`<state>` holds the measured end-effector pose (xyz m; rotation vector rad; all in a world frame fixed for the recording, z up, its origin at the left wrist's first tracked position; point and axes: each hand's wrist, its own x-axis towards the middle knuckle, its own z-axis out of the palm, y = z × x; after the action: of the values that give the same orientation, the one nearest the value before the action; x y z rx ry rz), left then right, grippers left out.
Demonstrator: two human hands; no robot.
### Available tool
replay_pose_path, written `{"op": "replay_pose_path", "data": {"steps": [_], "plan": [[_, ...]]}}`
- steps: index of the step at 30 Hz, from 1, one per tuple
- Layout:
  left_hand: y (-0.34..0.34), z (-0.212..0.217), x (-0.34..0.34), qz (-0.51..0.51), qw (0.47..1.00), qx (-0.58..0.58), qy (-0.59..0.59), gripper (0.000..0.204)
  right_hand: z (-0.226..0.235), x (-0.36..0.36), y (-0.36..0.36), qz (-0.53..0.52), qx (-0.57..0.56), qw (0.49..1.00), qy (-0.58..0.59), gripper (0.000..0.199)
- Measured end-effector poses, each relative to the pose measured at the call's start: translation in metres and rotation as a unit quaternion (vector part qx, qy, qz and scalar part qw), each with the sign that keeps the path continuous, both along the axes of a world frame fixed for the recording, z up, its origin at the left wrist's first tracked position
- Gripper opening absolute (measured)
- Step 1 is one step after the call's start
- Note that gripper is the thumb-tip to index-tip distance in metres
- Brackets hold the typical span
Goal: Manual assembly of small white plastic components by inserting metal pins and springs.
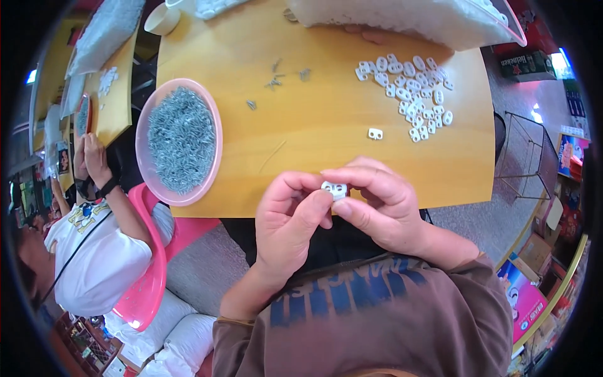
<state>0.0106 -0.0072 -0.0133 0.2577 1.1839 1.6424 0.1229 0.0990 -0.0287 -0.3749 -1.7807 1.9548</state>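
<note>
Just past the table's near edge, my left hand (292, 217) and my right hand (380, 204) meet around one small white plastic piece with two holes (336, 189). Thumb and fingers of both hands pinch it from either side, covering its ends. Farther right on the wooden table (326, 125) lies a loose spread of similar white two-hole pieces (414, 88), with a single one (375, 134) apart from them. To my left stands a pink oval basin (217, 151) full of small grey metal screws (181, 138). Several loose screws (273, 82) are scattered at the table's middle.
A large bag of white pieces (402, 28) lies along the far edge, and a cream cup (161, 20) stands at the far left corner. At left another person (100, 251) sits on a pink chair (157, 264) at a second table. White sacks (182, 345) rest on the floor.
</note>
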Motion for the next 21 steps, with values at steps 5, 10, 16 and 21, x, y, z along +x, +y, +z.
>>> {"op": "replay_pose_path", "data": {"steps": [5, 10, 16, 21], "plan": [[0.007, 0.003, -0.004, -0.008, 1.0, -0.02, 0.023, 0.014, 0.0, 0.001, 0.004, -0.004, 0.034, 0.999, 0.002, 0.032], [0.016, 0.012, -0.012, -0.021, 0.999, 0.006, 0.046, 0.012, 0.002, 0.007, 0.008, -0.014, -0.002, 1.0, 0.007, 0.033], [0.027, 0.019, 0.001, -0.01, 0.998, 0.03, 0.052, 0.013, 0.007, 0.011, 0.018, -0.028, -0.025, 0.998, 0.059, 0.025], [0.029, 0.018, 0.011, -0.016, 0.995, 0.039, 0.09, 0.014, 0.01, 0.019, 0.023, -0.034, -0.059, 0.997, 0.04, 0.015]]}}
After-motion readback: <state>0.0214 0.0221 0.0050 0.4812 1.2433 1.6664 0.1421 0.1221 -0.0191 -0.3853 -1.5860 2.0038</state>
